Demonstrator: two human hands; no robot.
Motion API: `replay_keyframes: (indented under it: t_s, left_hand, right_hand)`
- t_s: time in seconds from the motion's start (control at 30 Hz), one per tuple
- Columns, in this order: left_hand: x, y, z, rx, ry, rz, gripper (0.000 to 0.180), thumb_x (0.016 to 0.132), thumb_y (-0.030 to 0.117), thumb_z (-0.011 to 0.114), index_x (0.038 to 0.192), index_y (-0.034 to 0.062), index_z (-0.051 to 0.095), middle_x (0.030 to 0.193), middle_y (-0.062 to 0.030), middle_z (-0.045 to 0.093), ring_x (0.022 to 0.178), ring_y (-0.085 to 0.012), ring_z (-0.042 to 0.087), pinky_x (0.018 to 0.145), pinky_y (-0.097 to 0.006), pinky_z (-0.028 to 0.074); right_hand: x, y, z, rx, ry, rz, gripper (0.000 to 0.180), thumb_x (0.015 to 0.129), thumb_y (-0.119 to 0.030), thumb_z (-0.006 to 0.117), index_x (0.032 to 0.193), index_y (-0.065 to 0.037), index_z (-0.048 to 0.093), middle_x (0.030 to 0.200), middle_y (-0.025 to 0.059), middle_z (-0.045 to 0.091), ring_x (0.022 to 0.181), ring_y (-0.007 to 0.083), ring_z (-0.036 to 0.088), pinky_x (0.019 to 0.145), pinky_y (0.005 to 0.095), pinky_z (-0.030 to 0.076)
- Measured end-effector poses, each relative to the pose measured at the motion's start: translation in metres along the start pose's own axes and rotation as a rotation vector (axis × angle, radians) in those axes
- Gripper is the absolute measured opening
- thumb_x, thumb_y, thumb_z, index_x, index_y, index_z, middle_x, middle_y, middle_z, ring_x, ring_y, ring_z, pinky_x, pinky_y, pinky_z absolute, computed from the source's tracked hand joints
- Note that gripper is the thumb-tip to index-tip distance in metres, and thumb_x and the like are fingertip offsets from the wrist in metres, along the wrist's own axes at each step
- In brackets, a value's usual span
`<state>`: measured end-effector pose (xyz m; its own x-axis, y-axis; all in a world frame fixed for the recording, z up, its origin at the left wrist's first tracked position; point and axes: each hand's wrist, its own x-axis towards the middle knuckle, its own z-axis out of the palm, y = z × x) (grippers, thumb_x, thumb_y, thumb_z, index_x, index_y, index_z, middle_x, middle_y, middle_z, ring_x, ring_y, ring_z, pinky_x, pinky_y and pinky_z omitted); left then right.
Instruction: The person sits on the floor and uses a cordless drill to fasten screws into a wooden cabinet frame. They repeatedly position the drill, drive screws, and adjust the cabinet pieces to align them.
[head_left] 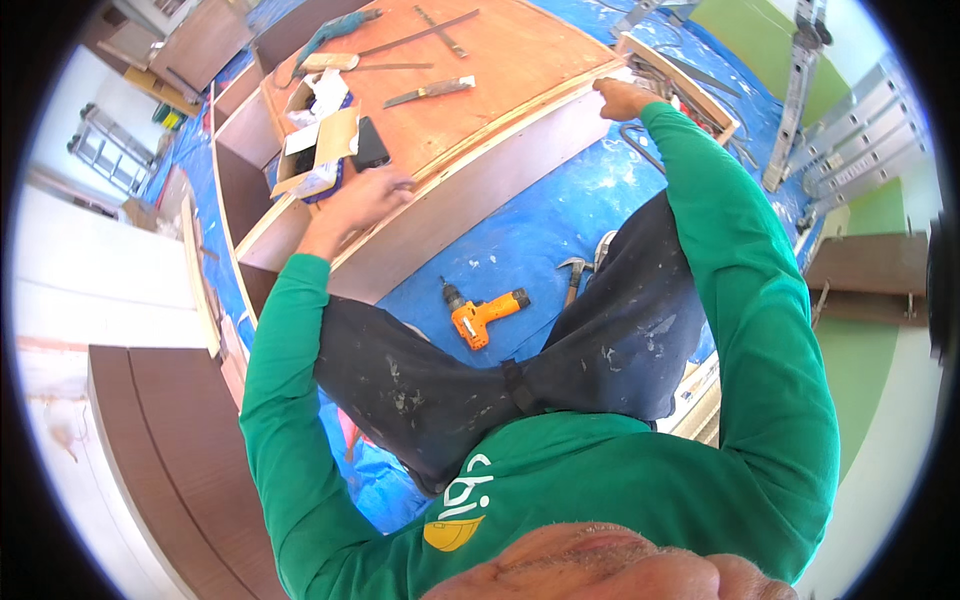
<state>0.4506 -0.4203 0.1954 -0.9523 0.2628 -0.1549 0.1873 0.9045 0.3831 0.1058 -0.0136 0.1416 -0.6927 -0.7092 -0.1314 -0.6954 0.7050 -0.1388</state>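
Note:
A large cabinet-like wooden frame topped with an orange-brown board (520, 45) lies before me, with a pale wooden strip (500, 135) along its near edge. My left hand (365, 205) is over the left part of that edge, fingers loosely stretched toward the strip. At the right end my right hand (625, 98) bends its fingers against the edge. What they grip, if anything, is hidden. Beside my left hand are an opened cardboard box (335, 140) and a dark phone-like slab (370, 145). A flat-bladed hand tool (430, 92) lies on the board.
An orange cordless drill (485, 315) and a hammer (573, 282) lie on the blue sheet between my legs. A teal power tool (338, 28) rests on the board's far left. Right of the frame are a wooden tray of tools (722, 122) and a metal ladder (880, 130).

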Motion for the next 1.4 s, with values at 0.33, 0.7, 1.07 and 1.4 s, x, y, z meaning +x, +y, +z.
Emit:
replay_keyframes:
  t_s: [0.33, 0.7, 1.07, 1.4]
  left_hand:
    - [-0.006, 0.002, 0.064, 0.355, 0.001, -0.029, 0.066, 0.086, 0.024, 0.081, 0.139, -0.0034, 0.054, 0.138, -0.0216, 0.057, 0.124, -0.0386, 0.059, 0.106, -0.047, 0.051]
    - [0.014, 0.062, 0.083, 0.608, -0.029, -0.179, 0.065, 0.086, 0.038, 0.078, 0.137, 0.0039, 0.059, 0.135, -0.0251, 0.055, 0.118, -0.0379, 0.062, 0.084, -0.045, 0.059]
    - [-0.007, 0.055, 0.111, 0.866, -0.011, -0.159, 0.063, 0.091, 0.05, 0.072, 0.133, 0.0031, 0.066, 0.145, -0.0353, 0.047, 0.122, -0.0488, 0.057, 0.092, -0.047, 0.058]
    - [-0.034, 0.049, 0.108, 0.562, -0.028, -0.158, 0.064, 0.086, 0.048, 0.077, 0.13, 0.0029, 0.067, 0.15, -0.0319, 0.045, 0.138, -0.0561, 0.044, 0.094, -0.05, 0.06]
  right_hand:
    - [0.044, -0.074, 0.008, -0.297, -0.25, -0.165, 0.065, 0.08, -0.026, 0.075, 0.137, 0.002, 0.057, 0.136, 0.0309, 0.06, 0.126, 0.0447, 0.06, 0.106, 0.0512, 0.051]
    - [0.035, -0.111, -0.004, -0.5, -0.261, -0.056, 0.032, 0.082, -0.015, 0.067, 0.108, 0.002, 0.076, 0.122, 0.0276, 0.07, 0.115, 0.0407, 0.069, 0.099, 0.0481, 0.056]
    - [0.068, -0.107, 0.0, -0.451, -0.241, -0.068, 0.035, 0.078, -0.022, 0.073, 0.098, 0.007, 0.076, 0.11, 0.0324, 0.071, 0.106, 0.0441, 0.071, 0.094, 0.0483, 0.057]
    - [0.056, -0.112, -0.002, -0.433, -0.228, -0.102, 0.035, 0.078, -0.02, 0.071, 0.098, 0.007, 0.076, 0.109, 0.0324, 0.071, 0.104, 0.0453, 0.071, 0.093, 0.05, 0.057]
